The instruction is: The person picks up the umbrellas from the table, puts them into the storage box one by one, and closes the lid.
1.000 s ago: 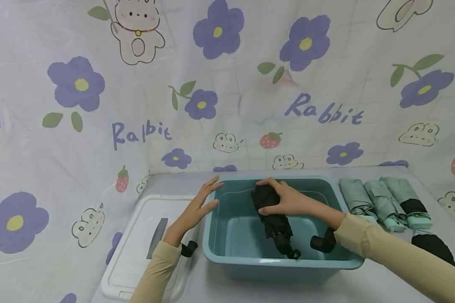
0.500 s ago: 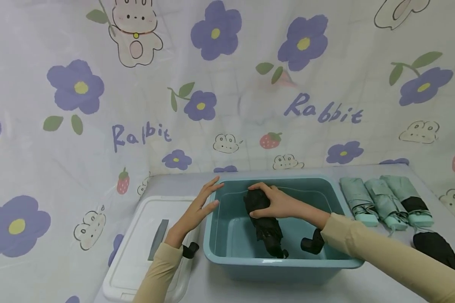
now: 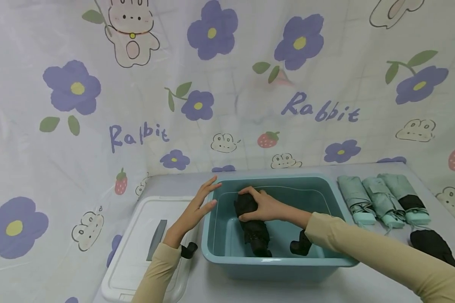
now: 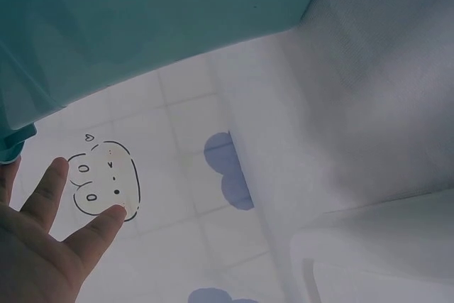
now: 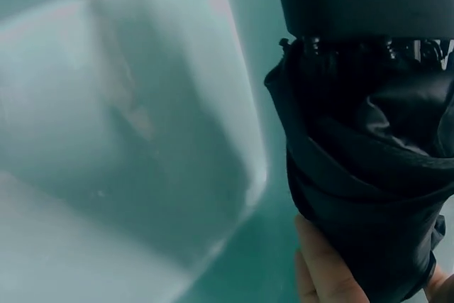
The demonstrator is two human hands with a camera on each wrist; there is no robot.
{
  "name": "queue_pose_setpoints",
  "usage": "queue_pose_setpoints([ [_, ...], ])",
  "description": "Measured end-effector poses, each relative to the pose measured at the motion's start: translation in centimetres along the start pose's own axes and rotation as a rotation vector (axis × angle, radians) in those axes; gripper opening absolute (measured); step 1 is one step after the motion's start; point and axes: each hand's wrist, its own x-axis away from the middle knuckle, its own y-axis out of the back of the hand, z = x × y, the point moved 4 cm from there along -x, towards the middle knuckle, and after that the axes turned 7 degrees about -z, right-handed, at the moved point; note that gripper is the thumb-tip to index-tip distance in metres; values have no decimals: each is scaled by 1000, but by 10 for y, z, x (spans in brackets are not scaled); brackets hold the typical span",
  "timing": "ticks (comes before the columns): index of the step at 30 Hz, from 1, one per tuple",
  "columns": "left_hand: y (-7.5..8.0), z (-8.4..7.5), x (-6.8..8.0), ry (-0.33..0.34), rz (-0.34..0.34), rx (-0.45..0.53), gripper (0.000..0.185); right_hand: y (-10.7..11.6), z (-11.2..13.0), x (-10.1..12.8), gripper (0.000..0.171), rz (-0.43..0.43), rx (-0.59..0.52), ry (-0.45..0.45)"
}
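A folded black umbrella (image 3: pixel 255 235) is held inside the teal plastic bin (image 3: pixel 284 261), toward its left side, handle end facing the near wall. My right hand (image 3: pixel 263 206) grips its far end, thumb on one side and fingers on the other. The right wrist view shows the umbrella (image 5: pixel 369 147) close up, with its bunched cloth, rib tips and smooth handle. With fingers spread straight, my left hand (image 3: pixel 193 212) is at the bin's left rim. Fingertips of the left hand (image 4: pixel 50 246) reach the rim in the left wrist view.
On the table right of the bin lie several folded light green umbrellas (image 3: pixel 384 200) side by side. A black cloth-like item (image 3: pixel 434 248) lies nearer on the right. A white lid (image 3: pixel 136 252) with a grey handle lies left of the bin. A patterned curtain (image 3: pixel 227 84) hangs behind.
My right hand has moved left and slightly lower in the bin with the black umbrella, which now lies closer to the left wall. The left hand has stayed at the rim.
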Motion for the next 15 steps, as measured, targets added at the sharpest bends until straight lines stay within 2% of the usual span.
queue_pose_setpoints([
  [8, 1, 1, 0, 1, -2, 1, 48, -19, -3, -9, 71, -28, -24, -96],
  [15, 0, 3, 0, 3, 3, 4, 48, -31, -3, -13, 71, -9, -28, -95],
])
